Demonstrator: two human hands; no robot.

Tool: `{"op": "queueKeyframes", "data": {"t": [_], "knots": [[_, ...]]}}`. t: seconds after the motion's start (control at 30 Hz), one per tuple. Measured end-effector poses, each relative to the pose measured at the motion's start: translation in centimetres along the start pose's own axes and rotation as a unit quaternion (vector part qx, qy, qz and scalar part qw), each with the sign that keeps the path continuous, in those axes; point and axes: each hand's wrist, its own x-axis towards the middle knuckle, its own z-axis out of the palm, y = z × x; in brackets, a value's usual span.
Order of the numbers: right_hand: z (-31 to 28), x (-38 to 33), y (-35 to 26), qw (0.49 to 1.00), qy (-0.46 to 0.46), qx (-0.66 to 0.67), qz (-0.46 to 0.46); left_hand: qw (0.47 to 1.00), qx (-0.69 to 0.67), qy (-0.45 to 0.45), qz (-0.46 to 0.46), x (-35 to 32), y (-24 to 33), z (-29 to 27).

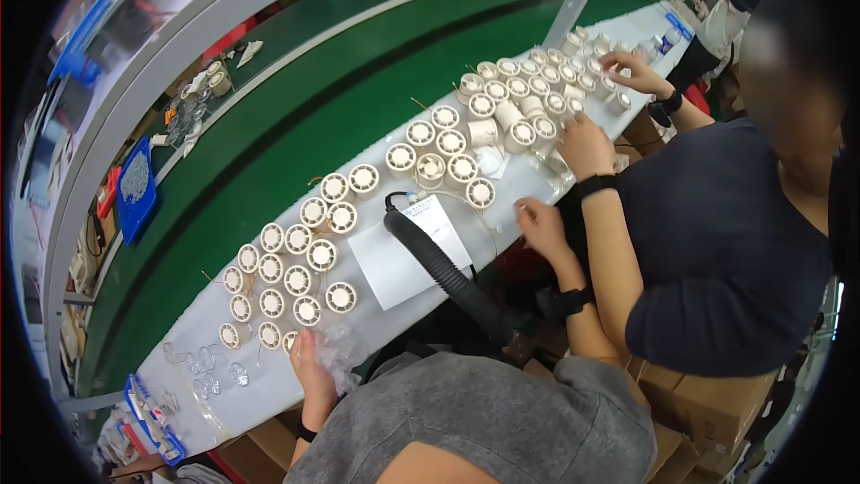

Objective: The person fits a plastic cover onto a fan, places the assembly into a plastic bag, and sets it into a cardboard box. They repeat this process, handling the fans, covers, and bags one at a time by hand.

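Note:
My left hand is at the near left edge of the table, its fingers closed around the side of a small white round fan. A crumpled clear plastic bag lies against that hand. Several more white cylindrical fans with slotted round tops stand beyond it, some trailing thin wires. My right hand hovers by the table's near edge, right of a black corrugated hose, its fingers loosely bent and apart with nothing visible in them. A white paper sheet lies partly under the hose.
A co-worker in a dark shirt reaches over the right end, hands among more fans. Clear plastic rings lie at the left end near a blue tray. A green conveyor runs behind, under a grey frame.

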Motion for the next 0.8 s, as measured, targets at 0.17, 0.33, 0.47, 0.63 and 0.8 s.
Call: {"op": "queueKeyframes", "data": {"t": [0.17, 0.33, 0.47, 0.63, 0.8], "knots": [[1.6, 2.4, 5.8, 0.912, 0.21, 0.315, 0.159, 0.999, 0.048, -0.006, 0.003, -1.7, 0.4, 4.0], [3.9, 5.4, 2.2, 0.98, 0.199, 0.007, 0.02, 0.995, 0.091, 0.019, 0.022, -2.0, 0.5, 5.1], [2.7, 8.9, 2.4, 0.977, 0.192, 0.044, 0.08, 0.993, 0.105, 0.047, 0.024, -2.4, 0.4, 4.8], [4.3, 13.9, 0.9, 0.938, 0.242, -0.237, 0.076, 0.99, -0.054, 0.092, -0.088, -1.7, -1.1, 4.0], [4.0, 16.8, -1.1, 0.937, 0.041, -0.289, 0.194, 0.988, -0.078, 0.073, -0.108, -1.5, -1.5, 4.0]]}}
